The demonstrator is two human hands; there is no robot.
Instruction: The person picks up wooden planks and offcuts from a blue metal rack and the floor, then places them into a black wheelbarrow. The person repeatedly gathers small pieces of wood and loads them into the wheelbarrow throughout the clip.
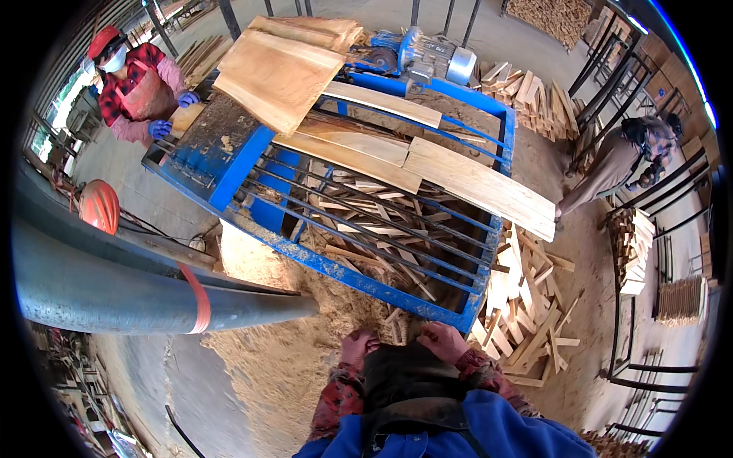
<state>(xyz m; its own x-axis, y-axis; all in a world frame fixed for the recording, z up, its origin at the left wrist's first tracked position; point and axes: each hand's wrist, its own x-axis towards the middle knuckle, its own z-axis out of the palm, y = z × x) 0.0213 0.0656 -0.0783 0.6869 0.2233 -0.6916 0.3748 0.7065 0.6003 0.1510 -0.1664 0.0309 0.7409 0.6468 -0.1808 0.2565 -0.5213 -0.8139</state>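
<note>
My left hand (357, 347) is in front of my dark apron (405, 374), its fingers loosely curled with nothing visible in them. Beside the near right corner of the blue metal frame table (359, 276) is my right hand (443, 341), also curled closed; I see nothing in it. Whether it touches the frame I cannot tell. Across the table's bars lie a long pale board (481, 185) and a darker-edged board (347, 159), both out of reach of my hands. Wider wood sheets (282, 80) are stacked at the far left end.
A co-worker (137, 88) in gloves holds wood at the table's far left. A blue motor (427, 57) sits at the back. Scrap strips (527, 305) pile up at right. A thick grey pipe (153, 298) runs in from the left. Another person (634, 149) bends over at right.
</note>
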